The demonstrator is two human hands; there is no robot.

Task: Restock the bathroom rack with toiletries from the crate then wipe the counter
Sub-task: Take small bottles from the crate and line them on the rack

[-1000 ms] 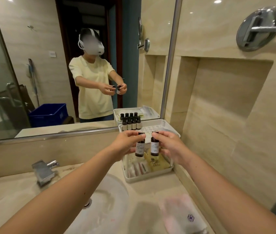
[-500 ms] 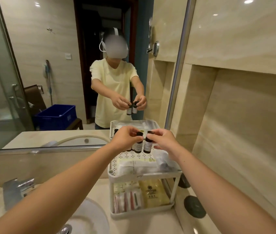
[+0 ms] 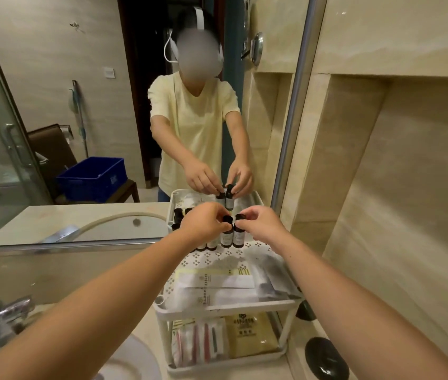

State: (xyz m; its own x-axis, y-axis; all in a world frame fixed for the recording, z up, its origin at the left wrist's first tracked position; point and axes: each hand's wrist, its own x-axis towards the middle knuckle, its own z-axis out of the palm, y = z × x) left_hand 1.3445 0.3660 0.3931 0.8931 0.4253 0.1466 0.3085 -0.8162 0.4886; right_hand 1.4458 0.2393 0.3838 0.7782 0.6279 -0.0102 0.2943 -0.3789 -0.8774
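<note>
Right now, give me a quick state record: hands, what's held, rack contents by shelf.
left hand: pinches cap of left bottle
right hand: pinches cap of right bottle
bottle pose: upright, side by side, at back of top shelf; contact with shelf unclear
rack: white, two shelves
top shelf contents: flat packets in front, more dark bottles back left
lower shelf: sachets
crate: blue, seen only in mirror
</note>
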